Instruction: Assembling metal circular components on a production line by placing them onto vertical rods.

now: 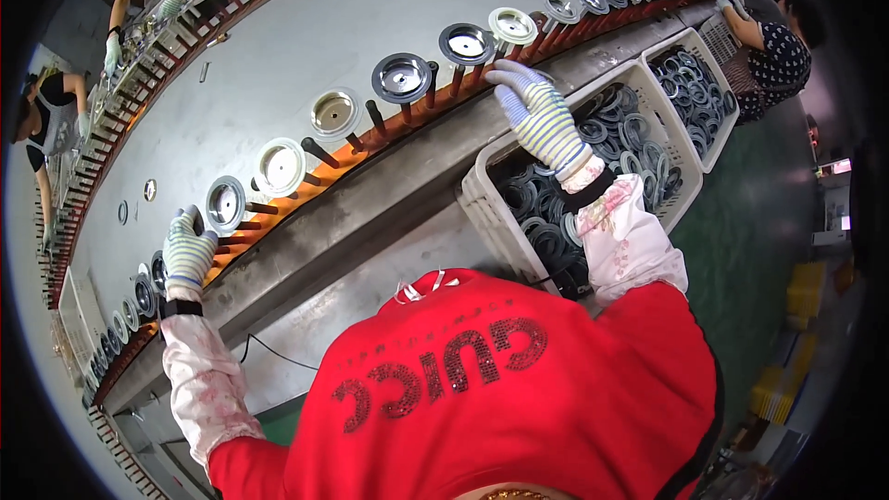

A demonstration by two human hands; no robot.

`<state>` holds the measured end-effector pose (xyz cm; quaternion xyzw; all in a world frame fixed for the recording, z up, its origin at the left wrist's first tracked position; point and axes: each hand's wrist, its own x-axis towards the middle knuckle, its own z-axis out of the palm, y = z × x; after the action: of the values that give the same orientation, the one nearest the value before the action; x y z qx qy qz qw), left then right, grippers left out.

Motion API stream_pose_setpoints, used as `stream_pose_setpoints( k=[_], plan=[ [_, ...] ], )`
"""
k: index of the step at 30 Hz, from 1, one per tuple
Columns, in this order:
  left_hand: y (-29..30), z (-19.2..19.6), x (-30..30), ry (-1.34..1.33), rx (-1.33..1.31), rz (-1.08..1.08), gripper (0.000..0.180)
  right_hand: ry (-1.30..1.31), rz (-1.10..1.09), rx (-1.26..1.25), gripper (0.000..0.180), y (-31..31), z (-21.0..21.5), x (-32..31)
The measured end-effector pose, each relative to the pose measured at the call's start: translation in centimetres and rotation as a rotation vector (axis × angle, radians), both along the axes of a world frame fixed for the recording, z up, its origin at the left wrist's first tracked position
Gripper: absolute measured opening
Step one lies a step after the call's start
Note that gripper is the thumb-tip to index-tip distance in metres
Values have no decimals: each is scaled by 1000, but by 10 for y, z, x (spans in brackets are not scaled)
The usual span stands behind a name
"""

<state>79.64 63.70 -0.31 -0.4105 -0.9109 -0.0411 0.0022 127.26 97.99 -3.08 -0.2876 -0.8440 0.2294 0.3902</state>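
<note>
Left hand (189, 255) fingers curled beside a disc (225, 204), right hand (540, 116) fingers spread, empty, above crate (482, 199) of rings (630, 130)

A row of round discs (401, 78) stands on pegs along the near edge of the long conveyor table (278, 56). The left hand (188, 250) touches a disc (225, 203) at the row's left; the right hand (540, 116) hovers right of it, above a crate (482, 204) of rings (616, 130). A second crate (708, 153) lies farther right.
</note>
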Motion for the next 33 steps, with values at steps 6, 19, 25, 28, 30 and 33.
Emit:
stream_pose_setpoints(
  k=[6,19,25,28,30,33],
  plan=[
    [-59,-72,-59,382,222,-97,31,202,-370,-196,28,25,-16,78],
    [-171,1,-174,65,15,212,40,-768,-275,-306,49,-19,-127,131],
    [-174,-18,-177,-765,546,388,59,-690,-303,-366,41,-56,-87,200],
    [-173,-26,-198,-819,626,390,61,-767,-440,-331,41,-42,-69,212],
    [-160,-23,-203,-813,579,434,61,-737,-523,-410,43,-57,-50,208],
    [-134,-35,-218,-135,113,307,58,-581,-594,-322,44,-47,-59,239]
  ],
)
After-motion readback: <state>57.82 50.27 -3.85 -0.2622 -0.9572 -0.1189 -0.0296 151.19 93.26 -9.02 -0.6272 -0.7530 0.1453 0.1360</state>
